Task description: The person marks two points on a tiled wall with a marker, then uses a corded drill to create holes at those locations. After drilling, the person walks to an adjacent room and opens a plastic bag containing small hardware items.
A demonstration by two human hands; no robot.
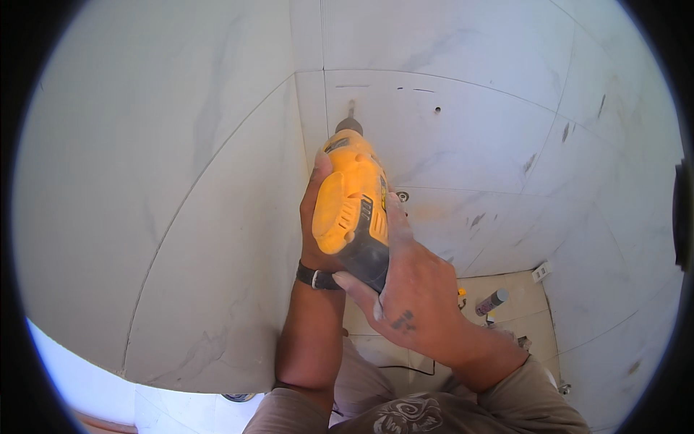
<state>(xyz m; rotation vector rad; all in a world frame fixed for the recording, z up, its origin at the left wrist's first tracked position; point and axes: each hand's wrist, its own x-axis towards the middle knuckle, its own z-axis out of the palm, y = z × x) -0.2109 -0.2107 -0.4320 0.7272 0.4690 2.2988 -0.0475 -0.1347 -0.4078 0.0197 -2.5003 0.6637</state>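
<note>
A yellow and black power drill [347,195] points away from me at the marbled white wall tile [477,145]. Its bit [351,110] meets the tile at a pale dusty spot, just below a short drawn line [352,86]. My left hand [314,195] is wrapped round the drill's left side, its fingers mostly hidden by the body. My right hand [419,286] grips the rear and right side of the tool, thumb and a finger on either side of its black back end. The handle and trigger are out of sight.
To the right of the bit is a drilled hole [437,110]. A metal pipe fitting [403,196] sits lower on the wall. A tiled side wall [210,217] stands close on my left. On the floor are a grey-capped can [493,302] and a dark cable [416,369].
</note>
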